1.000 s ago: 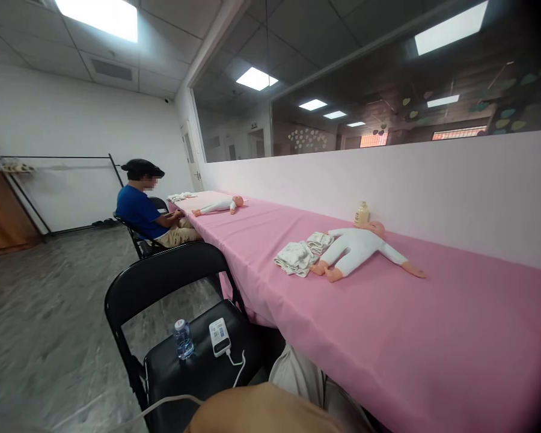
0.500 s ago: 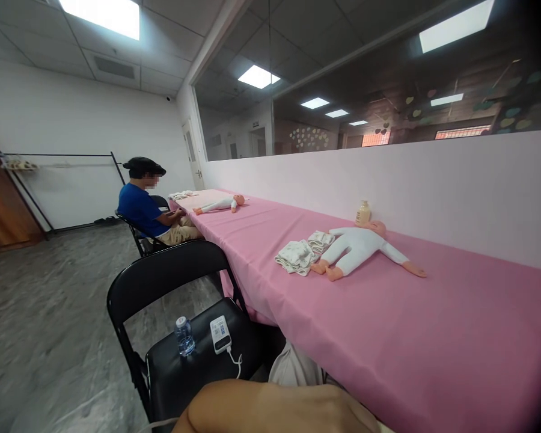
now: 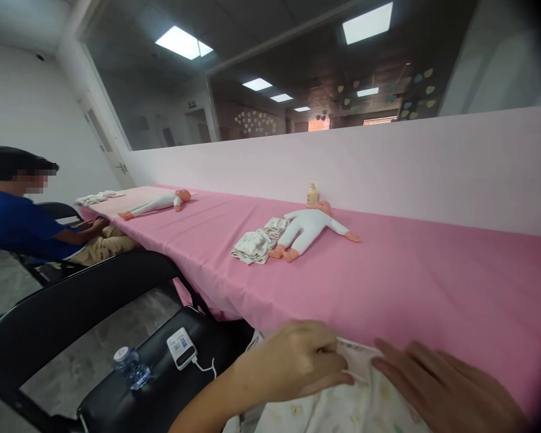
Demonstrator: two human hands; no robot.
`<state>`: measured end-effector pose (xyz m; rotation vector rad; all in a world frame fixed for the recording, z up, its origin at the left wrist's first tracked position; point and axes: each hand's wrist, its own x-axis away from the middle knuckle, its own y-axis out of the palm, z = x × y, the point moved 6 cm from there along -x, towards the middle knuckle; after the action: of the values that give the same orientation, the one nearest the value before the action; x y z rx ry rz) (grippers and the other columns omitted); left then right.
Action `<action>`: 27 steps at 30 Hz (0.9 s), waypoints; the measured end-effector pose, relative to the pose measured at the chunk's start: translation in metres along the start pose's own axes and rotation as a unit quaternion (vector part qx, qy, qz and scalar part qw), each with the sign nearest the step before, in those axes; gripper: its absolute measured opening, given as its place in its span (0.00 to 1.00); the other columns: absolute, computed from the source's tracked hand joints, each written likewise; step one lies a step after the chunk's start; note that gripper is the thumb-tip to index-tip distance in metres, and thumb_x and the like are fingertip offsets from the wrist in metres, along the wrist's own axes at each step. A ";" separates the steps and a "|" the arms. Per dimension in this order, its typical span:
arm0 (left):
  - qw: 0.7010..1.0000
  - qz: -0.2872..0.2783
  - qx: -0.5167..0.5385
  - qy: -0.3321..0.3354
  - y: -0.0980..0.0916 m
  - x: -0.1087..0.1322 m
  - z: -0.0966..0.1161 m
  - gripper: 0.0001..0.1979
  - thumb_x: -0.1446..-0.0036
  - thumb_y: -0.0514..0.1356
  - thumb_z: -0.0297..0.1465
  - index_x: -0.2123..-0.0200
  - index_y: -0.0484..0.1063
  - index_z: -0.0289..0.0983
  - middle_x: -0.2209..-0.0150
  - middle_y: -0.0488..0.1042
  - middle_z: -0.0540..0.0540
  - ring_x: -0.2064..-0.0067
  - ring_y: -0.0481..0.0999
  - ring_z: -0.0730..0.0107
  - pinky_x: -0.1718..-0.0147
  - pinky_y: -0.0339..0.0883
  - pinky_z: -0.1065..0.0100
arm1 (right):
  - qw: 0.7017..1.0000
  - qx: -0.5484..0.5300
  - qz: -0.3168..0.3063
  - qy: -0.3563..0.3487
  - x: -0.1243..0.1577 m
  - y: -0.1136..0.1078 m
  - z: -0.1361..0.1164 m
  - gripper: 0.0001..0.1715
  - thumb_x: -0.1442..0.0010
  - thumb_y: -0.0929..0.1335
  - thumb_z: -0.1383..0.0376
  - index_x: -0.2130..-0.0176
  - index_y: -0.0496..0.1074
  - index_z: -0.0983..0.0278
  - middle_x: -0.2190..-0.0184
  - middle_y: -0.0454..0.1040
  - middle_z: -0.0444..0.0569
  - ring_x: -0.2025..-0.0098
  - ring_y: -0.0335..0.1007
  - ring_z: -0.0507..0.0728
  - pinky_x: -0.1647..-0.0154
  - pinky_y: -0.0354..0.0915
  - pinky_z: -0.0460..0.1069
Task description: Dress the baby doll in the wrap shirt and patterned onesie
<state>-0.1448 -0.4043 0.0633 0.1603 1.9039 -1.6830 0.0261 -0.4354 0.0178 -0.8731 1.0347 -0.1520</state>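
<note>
A white patterned cloth, perhaps a baby garment, lies close to my body at the table's near edge. My left hand has its fingers curled closed on the upper edge of this cloth. On the cloth's other side my right hand rests with its fingers stretched out flat and slightly apart; its thumb is hidden. Farther off on the pink-covered table, a baby doll in a white suit lies on its back. Folded patterned cloths sit by its feet, and a cream pump bottle stands behind its head.
To my left is a black folding chair holding a water bottle and a white device with a cable. A person in a blue shirt sits beyond it. Another doll lies at the table's far end.
My view has turned right and down. Both hands and the patterned cloth now show, where before mainly one forearm and hand crossed the bottom edge. The dolls have stayed in place.
</note>
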 end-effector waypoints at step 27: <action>0.480 0.357 0.644 -0.476 0.129 0.034 -0.015 0.12 0.46 0.59 0.36 0.63 0.58 0.40 0.73 0.64 0.55 0.74 0.63 0.78 0.74 0.56 0.75 | 0.916 -0.214 0.064 0.333 -0.020 0.062 -0.031 0.06 0.37 0.62 0.64 0.63 0.66 0.64 0.72 0.70 0.46 0.71 0.66 0.53 0.71 0.61 0.47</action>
<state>-0.1187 -0.3751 -0.0646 0.3883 -0.5078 -1.5517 -0.0263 -0.4013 -0.0182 -1.1801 1.8080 -0.1148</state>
